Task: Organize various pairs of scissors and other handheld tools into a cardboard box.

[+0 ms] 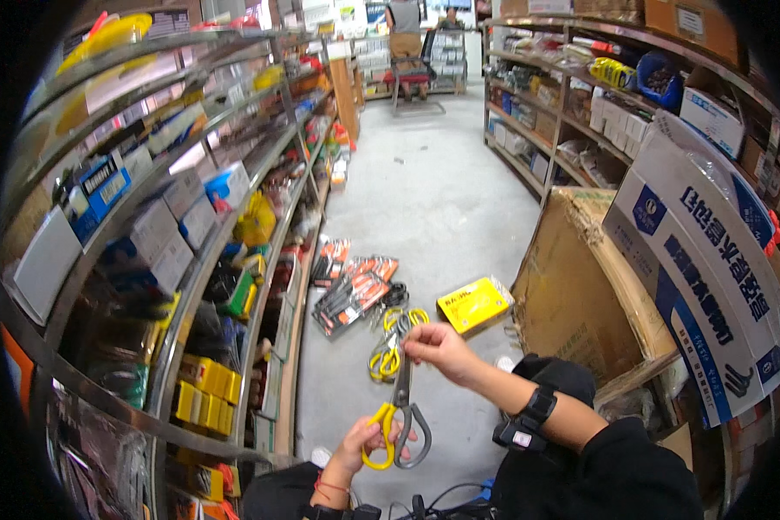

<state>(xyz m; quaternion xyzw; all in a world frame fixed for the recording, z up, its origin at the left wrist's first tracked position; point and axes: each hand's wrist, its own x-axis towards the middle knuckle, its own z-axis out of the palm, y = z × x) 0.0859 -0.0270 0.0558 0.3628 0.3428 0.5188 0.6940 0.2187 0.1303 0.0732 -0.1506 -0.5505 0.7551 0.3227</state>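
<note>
I note my left hand (366,440) gripping the yellow-and-grey handles of steel scissors (398,414), right hand (438,345) pinching the blade tip. More yellow-handled scissors (390,347) and orange carded packs (353,290) lie unsorted on the concrete floor (433,199) beyond.

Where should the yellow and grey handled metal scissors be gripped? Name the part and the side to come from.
Grip the yellow and grey handled metal scissors by the handle loops, coming from below. They stand blades-up, loops at the bottom toward the person; the left hand already holds the yellow loop there, while the right hand pinches the blade tips, the sharper and narrower end.
</note>
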